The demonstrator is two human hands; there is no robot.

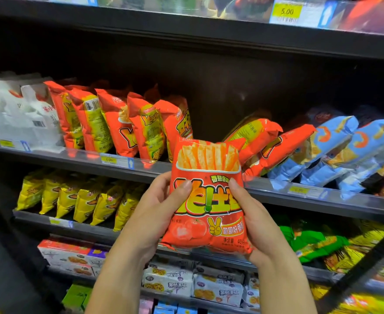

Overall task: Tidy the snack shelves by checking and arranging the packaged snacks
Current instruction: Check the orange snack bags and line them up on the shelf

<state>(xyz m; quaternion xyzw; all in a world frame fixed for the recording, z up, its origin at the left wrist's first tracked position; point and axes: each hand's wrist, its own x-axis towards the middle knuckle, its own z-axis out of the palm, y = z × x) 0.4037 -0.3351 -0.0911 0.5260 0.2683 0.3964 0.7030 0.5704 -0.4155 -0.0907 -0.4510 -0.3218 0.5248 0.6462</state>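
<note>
On the middle shelf (pixel 84 157), far left, white packs (pixel 16 114) stand just beside a row of red packets (pixel 118 123), mostly upright but turned side-on. In front of the shelf's edge, the left hand (pixel 154 214) grips the red fries packet (pixel 205 200) at its left side, thumb pressed on the printed front and fingers curled behind. The packet is held in the air, upright, face toward the camera. The right hand (pixel 254 223) clamps the opposite side in the same way.

This looks like the checking step, so both thumbs should stay light to avoid crushing the chips while the seal and the print are looked over. The dark gap (pixel 211 105) directly behind is the likely home, though it is too dim to tell whether anything sits at the back. The packet should go in base first, face out, against the upright row. To the right, leaning red packets (pixel 270 141) slump against blue packets (pixel 336 150) and will probably need standing up afterwards.
</note>
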